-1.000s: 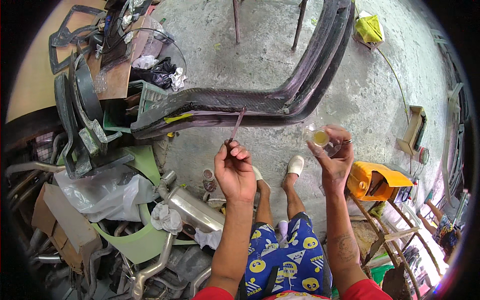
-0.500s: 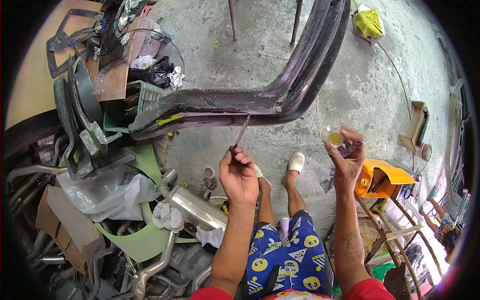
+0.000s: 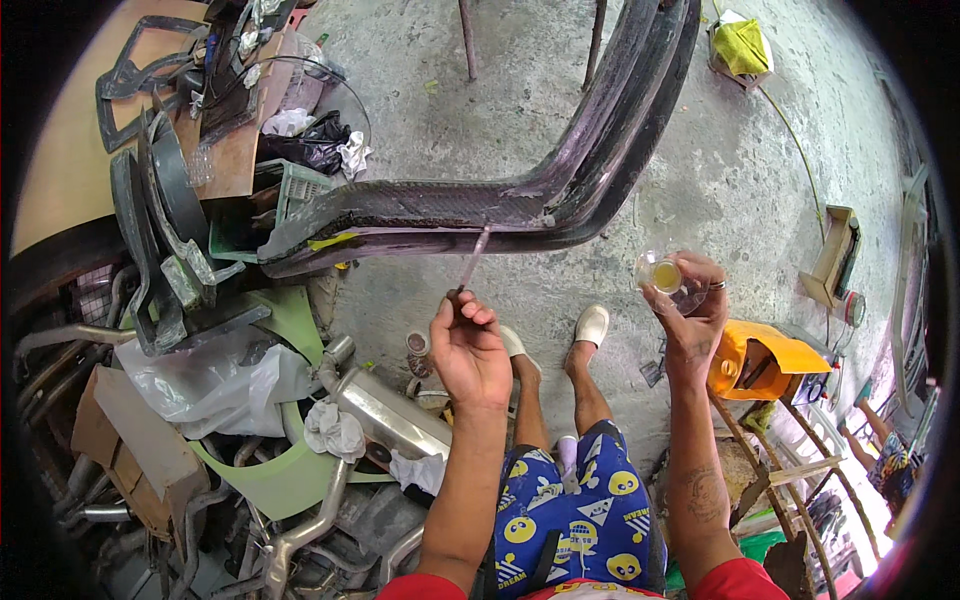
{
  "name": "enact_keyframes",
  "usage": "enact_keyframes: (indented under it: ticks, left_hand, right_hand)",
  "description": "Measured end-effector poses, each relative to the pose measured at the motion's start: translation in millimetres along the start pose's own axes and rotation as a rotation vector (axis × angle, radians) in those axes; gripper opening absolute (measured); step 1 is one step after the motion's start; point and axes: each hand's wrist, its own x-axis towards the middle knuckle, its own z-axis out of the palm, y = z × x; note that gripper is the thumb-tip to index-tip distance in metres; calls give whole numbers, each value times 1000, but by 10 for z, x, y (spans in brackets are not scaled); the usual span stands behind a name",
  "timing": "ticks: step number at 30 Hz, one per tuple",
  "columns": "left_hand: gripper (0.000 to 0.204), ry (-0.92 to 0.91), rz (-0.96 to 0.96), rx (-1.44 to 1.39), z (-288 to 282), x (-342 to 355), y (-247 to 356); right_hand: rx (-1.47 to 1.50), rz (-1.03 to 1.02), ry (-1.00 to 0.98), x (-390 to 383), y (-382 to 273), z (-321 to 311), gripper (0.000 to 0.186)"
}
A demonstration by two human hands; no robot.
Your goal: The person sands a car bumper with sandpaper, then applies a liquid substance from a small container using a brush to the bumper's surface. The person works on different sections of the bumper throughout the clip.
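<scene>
A long, dark curved panel (image 3: pixel 470 205) is seen stretching from the left centre of the frame to the upper right, above the concrete floor (image 3: pixel 730 190). A silver exhaust muffler (image 3: pixel 392 415) is seen lying at lower left among scrap. The left hand (image 3: pixel 470 350), at centre, is closed around a thin brush (image 3: pixel 472 258), whose tip touches the panel's lower edge. A small clear cup (image 3: pixel 662 274) of yellowish liquid is gripped by the right hand (image 3: pixel 692 310), right of centre.

On the left lies a heap of metal exhaust pipes (image 3: pixel 300 520), a silver muffler (image 3: pixel 390 415), crumpled clear plastic sheet (image 3: pixel 215 385) and green panels (image 3: pixel 270 480). An orange box (image 3: pixel 765 355) sits right; a yellow-green cloth (image 3: pixel 742 45) lies far right.
</scene>
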Motion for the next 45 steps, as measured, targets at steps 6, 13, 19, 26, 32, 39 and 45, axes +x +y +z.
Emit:
enact_keyframes:
  ticks: [6, 13, 19, 26, 32, 39, 45]
  left_hand:
    - [18, 68, -17, 85, -10, -153, -69]
    - [18, -13, 199, 219, 157, -97, 159]
    - [19, -9, 282, 344, 185, -75, 239]
    - [19, -6, 330, 306, 210, -78, 314]
    - [21, -45, 281, 354, 282, -225, 261]
    - [14, -316, 464, 873, 611, -438, 268]
    - [14, -624, 536, 1386, 674, -366, 310]
  right_hand:
    - [19, 35, -8, 20, -28, -4, 44]
    - [27, 28, -23, 50, -60, 38, 44]
    - [14, 11, -50, 84, -50, 60, 44]
    - [49, 26, -82, 107, -72, 120, 44]
    - [-11, -41, -172, 168, -21, 155, 41]
    - [-75, -139, -274, 186, -157, 523, 38]
    - [-248, -276, -306, 148, -207, 636, 39]
